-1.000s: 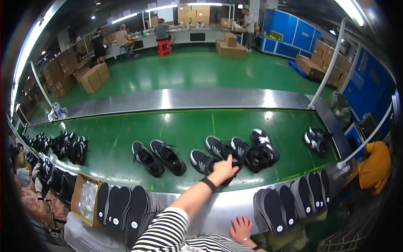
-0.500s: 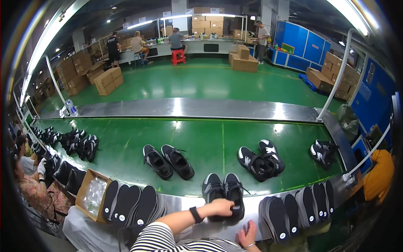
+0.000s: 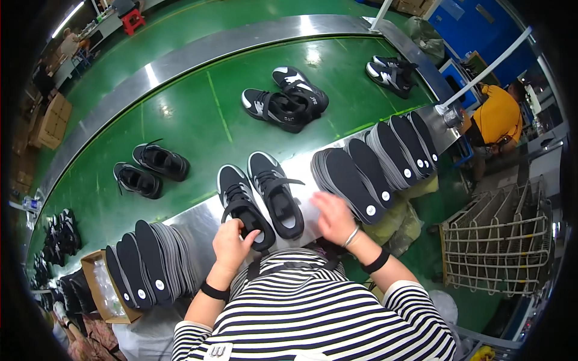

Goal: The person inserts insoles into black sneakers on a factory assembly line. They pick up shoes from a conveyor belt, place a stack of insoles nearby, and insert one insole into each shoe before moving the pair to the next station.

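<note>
In front of me a pair of black and grey sneakers stands side by side on the metal edge, toes pointing away: a left sneaker (image 3: 236,195) and a right sneaker (image 3: 274,191). My left hand (image 3: 232,243) is at the heel of the left one, its fingers closed on the collar and its thumb over the opening. A light insole surface shows inside the right sneaker's heel. My right hand (image 3: 332,218), slightly blurred, holds nothing; its fingers are apart between the right sneaker and a stack of black insoles (image 3: 343,180).
More insole stacks (image 3: 158,259) line the edge at left, beside a carton of clear plastic pieces (image 3: 103,286). Other sneaker pairs (image 3: 286,102) rest on the green belt (image 3: 198,120). A wire rack (image 3: 497,240) stands at right. A person in yellow (image 3: 498,114) is beyond the belt's right end.
My left hand has left the right sneaker's opening and is now at the left sneaker's heel. My right hand has come up beside the right sneaker. The view has turned right and downward.
</note>
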Demonstrator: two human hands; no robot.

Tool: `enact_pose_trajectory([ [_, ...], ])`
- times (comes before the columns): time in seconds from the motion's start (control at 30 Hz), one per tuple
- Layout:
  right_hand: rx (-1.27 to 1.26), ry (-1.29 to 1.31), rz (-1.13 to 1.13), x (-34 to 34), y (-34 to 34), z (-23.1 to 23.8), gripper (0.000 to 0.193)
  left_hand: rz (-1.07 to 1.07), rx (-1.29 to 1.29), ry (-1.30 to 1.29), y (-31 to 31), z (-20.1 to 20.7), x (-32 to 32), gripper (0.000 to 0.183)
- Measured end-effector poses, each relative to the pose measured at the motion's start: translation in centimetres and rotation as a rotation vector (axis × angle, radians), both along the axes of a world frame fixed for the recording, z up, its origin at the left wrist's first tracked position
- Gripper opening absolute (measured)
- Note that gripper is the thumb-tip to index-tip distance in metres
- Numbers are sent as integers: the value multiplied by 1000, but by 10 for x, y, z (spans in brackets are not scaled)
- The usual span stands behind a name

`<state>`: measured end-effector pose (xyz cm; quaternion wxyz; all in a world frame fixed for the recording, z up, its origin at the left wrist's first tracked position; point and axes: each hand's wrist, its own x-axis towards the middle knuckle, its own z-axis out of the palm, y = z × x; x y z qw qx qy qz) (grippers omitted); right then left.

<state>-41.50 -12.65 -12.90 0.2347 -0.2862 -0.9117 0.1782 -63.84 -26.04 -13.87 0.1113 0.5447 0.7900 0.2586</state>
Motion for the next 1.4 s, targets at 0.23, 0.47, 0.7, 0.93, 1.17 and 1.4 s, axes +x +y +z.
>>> enact_pose_trajectory([
  [0.23, -215, -506, -653, 27, 59, -16, 68, 54, 1, 245, 12, -11, -3, 57],
  [0.47, -77, -550, -574, 25, 57, -43, 83, -169, -123, 182, 26, -20, -12, 66],
  [0.7, -441, -381, -419, 36, 69, -18, 88, -179, -98, 198, 26, -19, -11, 68],
  [0.93, -1155, -247, -349, 61, 121, -39, 62, -189, -77, 209, 29, -20, -10, 68],
  [1.17, -698, -544, -576, 36, 76, -48, 88, -346, -174, 170, 27, 12, -17, 53],
  [1.4, -96, -349, -649, 19, 31, -38, 78, -293, 74, -372, 87, 70, -2, 36],
])
